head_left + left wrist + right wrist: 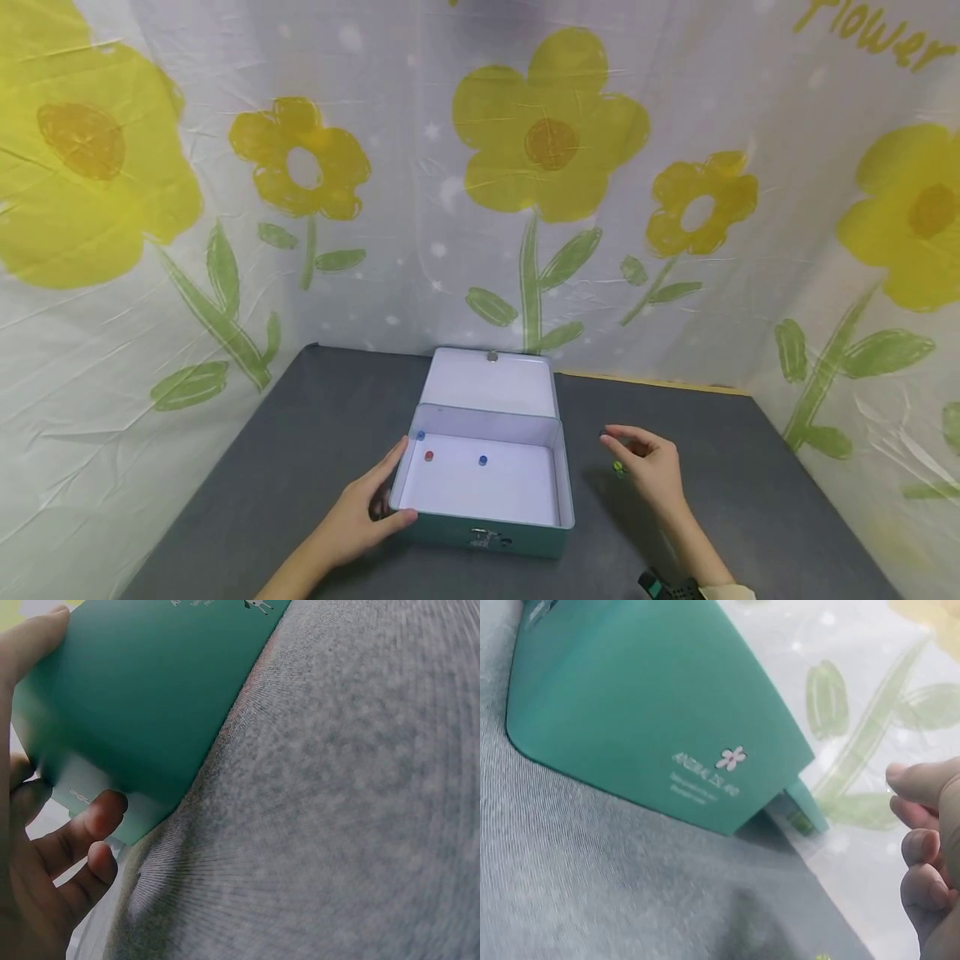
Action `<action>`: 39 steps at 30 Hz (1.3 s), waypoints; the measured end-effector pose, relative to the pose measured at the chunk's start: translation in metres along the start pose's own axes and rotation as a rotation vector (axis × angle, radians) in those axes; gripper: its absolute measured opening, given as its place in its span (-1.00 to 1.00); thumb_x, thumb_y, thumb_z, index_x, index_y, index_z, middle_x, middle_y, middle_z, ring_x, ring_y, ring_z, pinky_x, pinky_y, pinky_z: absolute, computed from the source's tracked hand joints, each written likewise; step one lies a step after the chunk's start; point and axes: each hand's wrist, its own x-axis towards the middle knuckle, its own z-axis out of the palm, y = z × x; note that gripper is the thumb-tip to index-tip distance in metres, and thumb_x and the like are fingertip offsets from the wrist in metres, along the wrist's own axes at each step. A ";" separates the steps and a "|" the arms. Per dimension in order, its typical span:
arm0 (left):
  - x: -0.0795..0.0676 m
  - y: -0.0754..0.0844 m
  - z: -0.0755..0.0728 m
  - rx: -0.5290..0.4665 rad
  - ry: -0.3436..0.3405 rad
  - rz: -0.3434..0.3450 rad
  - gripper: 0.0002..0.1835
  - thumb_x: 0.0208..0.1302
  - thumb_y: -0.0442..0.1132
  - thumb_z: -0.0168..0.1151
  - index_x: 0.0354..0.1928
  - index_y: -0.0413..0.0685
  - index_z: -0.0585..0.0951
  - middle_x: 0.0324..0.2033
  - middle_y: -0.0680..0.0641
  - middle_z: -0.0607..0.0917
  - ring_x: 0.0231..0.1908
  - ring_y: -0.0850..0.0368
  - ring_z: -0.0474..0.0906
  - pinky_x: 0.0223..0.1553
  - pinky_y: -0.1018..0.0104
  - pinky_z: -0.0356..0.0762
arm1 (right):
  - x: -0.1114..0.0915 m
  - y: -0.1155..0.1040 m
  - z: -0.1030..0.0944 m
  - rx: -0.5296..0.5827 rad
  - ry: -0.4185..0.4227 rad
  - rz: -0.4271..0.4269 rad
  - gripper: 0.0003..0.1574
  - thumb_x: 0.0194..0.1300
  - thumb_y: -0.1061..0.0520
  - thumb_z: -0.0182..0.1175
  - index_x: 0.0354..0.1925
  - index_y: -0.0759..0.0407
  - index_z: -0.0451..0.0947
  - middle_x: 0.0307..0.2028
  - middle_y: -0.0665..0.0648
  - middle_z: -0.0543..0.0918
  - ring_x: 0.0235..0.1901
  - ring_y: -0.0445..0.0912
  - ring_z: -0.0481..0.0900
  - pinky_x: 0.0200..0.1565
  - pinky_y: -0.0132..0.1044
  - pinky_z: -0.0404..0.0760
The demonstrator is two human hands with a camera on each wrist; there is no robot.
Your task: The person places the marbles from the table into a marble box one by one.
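A green metal box (487, 535) with a white inside stands on the table, its lid (491, 382) folded back. Round its front left corner, my left hand (352, 517) holds on, thumb at the front rim and fingers along the left side. Inside lie a red bead-like piece (429, 456) and a blue one (483, 460); a second blue piece (421, 435) is near the back left corner. To the right of the box, my right hand (651, 468) is raised over the table and pinches a small dark piece (602, 432) between thumb and forefinger.
Small yellow-green pieces (618, 468) lie on the dark grey tabletop (322, 417) below the right hand. A metal latch (482, 533) sits on the box front. Behind and beside the table hangs a white cloth (405, 167) with yellow flowers.
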 end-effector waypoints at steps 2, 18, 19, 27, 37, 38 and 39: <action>0.000 0.000 0.000 -0.001 0.003 -0.002 0.03 0.23 -0.01 0.57 0.66 -0.02 0.24 0.24 -0.23 0.55 -0.42 0.37 0.35 -0.40 0.42 0.42 | 0.002 -0.002 0.005 0.009 0.003 -0.003 -0.73 0.33 0.17 0.50 -0.03 0.24 0.82 -0.41 0.23 0.74 -0.62 -0.21 0.35 -0.55 -0.34 0.38; 0.000 0.000 0.001 0.000 -0.001 -0.016 0.03 0.24 -0.01 0.57 0.67 0.00 0.23 0.25 -0.22 0.54 -0.41 0.36 0.36 -0.40 0.42 0.43 | 0.014 -0.022 0.040 0.095 -0.020 -0.029 -0.77 0.29 0.23 0.52 -0.08 0.27 0.83 -0.62 -0.02 0.47 -0.61 -0.25 0.24 -0.52 -0.41 0.25; 0.000 0.000 0.001 0.000 0.000 -0.009 0.03 0.24 -0.02 0.57 0.66 -0.02 0.23 0.24 -0.22 0.54 -0.41 0.36 0.36 -0.41 0.41 0.43 | 0.014 -0.023 0.042 0.098 -0.023 -0.028 -0.77 0.29 0.23 0.52 -0.08 0.28 0.83 -0.62 -0.03 0.47 -0.61 -0.25 0.24 -0.52 -0.41 0.25; 0.000 0.003 0.000 -0.003 0.002 -0.005 0.03 0.23 -0.02 0.57 0.66 -0.04 0.23 0.24 -0.23 0.54 -0.41 0.37 0.36 -0.41 0.42 0.42 | 0.019 -0.035 0.056 0.125 -0.046 -0.061 -0.80 0.29 0.21 0.53 -0.11 0.24 0.84 -0.61 0.00 0.60 -0.63 -0.25 0.24 -0.55 -0.41 0.23; 0.000 0.004 -0.001 0.000 -0.006 -0.025 0.04 0.24 0.00 0.56 0.67 -0.01 0.23 0.24 -0.22 0.54 -0.41 0.36 0.36 -0.40 0.42 0.42 | 0.020 -0.045 0.075 0.168 -0.089 -0.138 -0.85 0.27 0.27 0.52 -0.16 0.27 0.84 -0.54 0.37 0.62 -0.65 -0.26 0.26 -0.56 -0.42 0.26; 0.000 0.004 -0.001 -0.001 -0.005 -0.023 0.04 0.24 -0.01 0.56 0.66 -0.02 0.23 0.24 -0.23 0.54 -0.41 0.36 0.36 -0.40 0.42 0.42 | 0.020 -0.045 0.076 0.169 -0.093 -0.138 -0.85 0.27 0.26 0.52 -0.16 0.26 0.84 -0.53 0.38 0.63 -0.65 -0.26 0.26 -0.55 -0.42 0.26; 0.000 0.005 -0.001 -0.001 -0.004 -0.019 0.04 0.23 -0.01 0.57 0.66 -0.04 0.24 0.24 -0.23 0.54 -0.41 0.36 0.36 -0.40 0.42 0.42 | 0.020 -0.046 0.078 0.170 -0.098 -0.138 -0.85 0.27 0.26 0.53 -0.16 0.25 0.85 -0.54 0.37 0.62 -0.64 -0.26 0.26 -0.55 -0.42 0.26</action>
